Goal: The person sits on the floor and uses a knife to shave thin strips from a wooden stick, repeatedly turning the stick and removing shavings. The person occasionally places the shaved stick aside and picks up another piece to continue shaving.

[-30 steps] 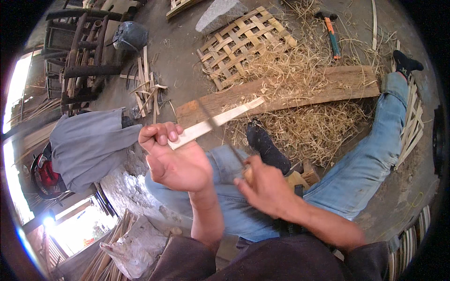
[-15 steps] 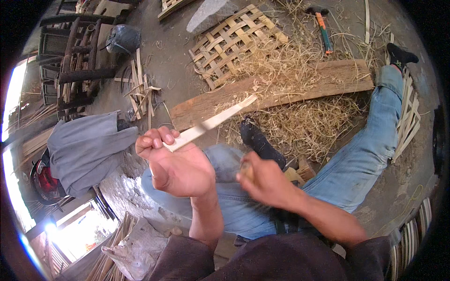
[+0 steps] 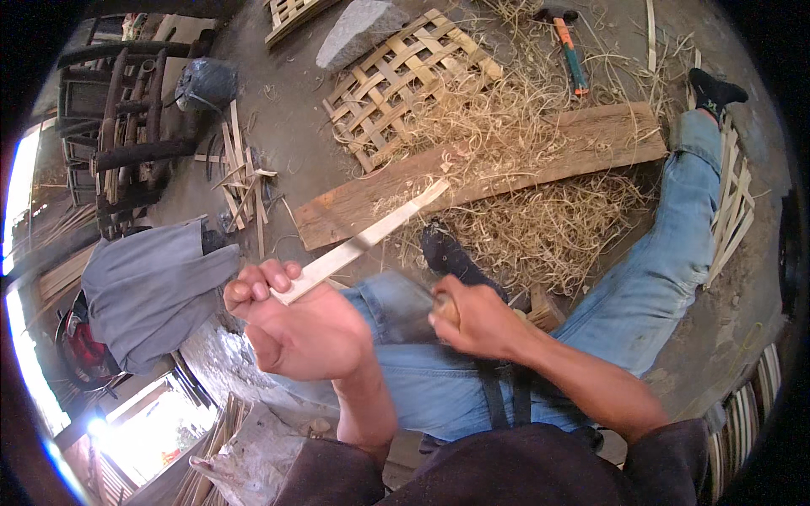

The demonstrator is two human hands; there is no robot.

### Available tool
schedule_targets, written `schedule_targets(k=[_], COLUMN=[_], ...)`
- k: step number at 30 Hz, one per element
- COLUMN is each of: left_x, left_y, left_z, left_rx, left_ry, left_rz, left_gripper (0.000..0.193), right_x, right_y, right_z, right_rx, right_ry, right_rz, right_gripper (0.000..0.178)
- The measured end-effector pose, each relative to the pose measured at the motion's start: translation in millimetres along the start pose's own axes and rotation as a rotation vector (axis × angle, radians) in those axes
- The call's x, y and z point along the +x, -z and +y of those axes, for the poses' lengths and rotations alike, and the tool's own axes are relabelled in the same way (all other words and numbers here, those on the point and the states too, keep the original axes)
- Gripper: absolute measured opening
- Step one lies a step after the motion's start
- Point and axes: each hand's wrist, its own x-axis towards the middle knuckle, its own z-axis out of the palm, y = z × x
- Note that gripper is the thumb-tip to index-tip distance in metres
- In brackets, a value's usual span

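Observation:
My left hand (image 3: 308,325), palm up, grips the near end of a pale flat bamboo strip (image 3: 337,258) between curled fingers and palm. The strip slants up and away to the right, its far end over a wooden board (image 3: 607,139) strewn with shavings. In my right hand (image 3: 477,316), closed in a fist, is the wooden handle of a knife (image 3: 445,310). Its blade is smeared by motion and reaches up to the left, crossing the strip near its middle. Whether the edge touches the strip cannot be made out.
Curly shavings (image 3: 557,228) pile around the board and my dark-socked foot (image 3: 451,253). Beyond lie a woven bamboo panel (image 3: 405,84), a grey stone (image 3: 359,34) and an orange-and-green-handled hammer (image 3: 571,55). Loose strips (image 3: 236,173) and a grey cloth (image 3: 156,295) are at the left.
My left hand and the strip sit slightly further left and lower in the picture, and the surroundings have shifted left too. The blurred knife blade shows longer across the strip; both grips stay the same.

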Motion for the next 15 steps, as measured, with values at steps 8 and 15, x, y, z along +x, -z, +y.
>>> schedule_targets(k=[8, 15], left_x=[6, 10], left_y=[9, 17], left_z=[1, 2], left_rx=[0.046, 0.055], left_ry=[0.014, 0.029], left_rz=[-0.002, 0.016], left_gripper=[0.029, 0.029], right_x=[17, 24], right_y=[2, 0], right_z=[23, 31], right_rx=[-0.144, -0.247], right_ry=[-0.030, 0.039], right_rz=[0.041, 0.104], right_gripper=[0.039, 0.032])
